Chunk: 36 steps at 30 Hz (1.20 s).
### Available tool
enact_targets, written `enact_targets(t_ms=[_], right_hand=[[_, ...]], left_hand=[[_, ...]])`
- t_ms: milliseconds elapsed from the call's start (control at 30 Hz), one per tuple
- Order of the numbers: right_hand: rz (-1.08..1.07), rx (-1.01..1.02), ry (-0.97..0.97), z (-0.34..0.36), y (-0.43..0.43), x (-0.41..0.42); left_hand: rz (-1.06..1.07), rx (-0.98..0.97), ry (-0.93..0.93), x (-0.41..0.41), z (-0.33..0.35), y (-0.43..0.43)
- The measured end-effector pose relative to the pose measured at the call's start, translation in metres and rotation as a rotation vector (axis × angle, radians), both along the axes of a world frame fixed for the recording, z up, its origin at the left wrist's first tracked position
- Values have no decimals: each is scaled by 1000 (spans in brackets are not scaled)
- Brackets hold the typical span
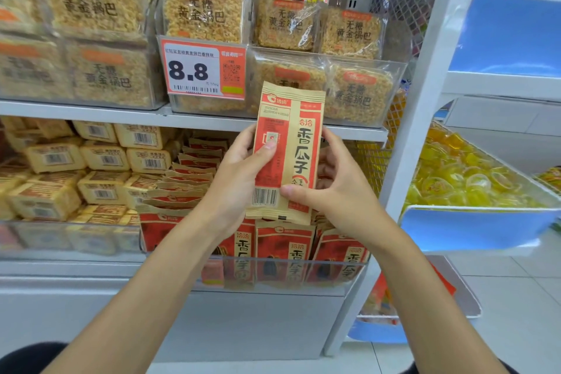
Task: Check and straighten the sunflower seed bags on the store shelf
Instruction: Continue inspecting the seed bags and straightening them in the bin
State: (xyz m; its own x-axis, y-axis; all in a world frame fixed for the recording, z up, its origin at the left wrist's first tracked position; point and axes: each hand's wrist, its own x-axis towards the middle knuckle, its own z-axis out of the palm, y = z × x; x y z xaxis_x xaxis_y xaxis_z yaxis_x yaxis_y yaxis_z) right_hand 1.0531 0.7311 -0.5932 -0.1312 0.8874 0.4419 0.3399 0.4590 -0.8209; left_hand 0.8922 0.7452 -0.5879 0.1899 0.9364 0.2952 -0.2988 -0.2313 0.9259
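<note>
A tan and red sunflower seed bag (299, 143) is held upright in front of the shelf, its printed back with barcode facing me. My left hand (243, 167) grips its left edge, thumb pressed on the red panel. My right hand (337, 188) holds the right edge, thumb pinching the lower corner. Below, several more sunflower seed bags (283, 252) stand in rows inside a clear plastic bin (303, 284) on the lower shelf, some leaning back behind the front row.
Crispy rice packs (203, 10) fill the upper shelf behind an 8.8 price tag (205, 70). Yellow boxed snacks (103, 158) sit left of the seed bags. A white shelf post (425, 106) stands right, with blue trays of yellow jellies (467, 179) beyond.
</note>
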Motion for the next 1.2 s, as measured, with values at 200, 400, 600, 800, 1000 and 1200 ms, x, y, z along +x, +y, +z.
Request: enact_targets(t_ms=[200, 400, 600, 800, 1000, 1200], right_hand=[[-8, -30, 314, 10, -4, 2], [-11, -128, 312, 14, -3, 13], [-81, -82, 405, 19, -2, 20], [20, -61, 603, 28, 4, 26], [142, -120, 620, 45, 3, 40], [-122, 99, 278, 47, 0, 71]], left_hand=[[-189, -46, 44, -3, -1, -1], [-293, -90, 70, -6, -1, 1], [-389, -168, 76, -6, -2, -1], [-728, -386, 14, -11, -1, 0], [-118, 96, 421, 11, 11, -5], [80, 310, 677, 27, 0, 7]])
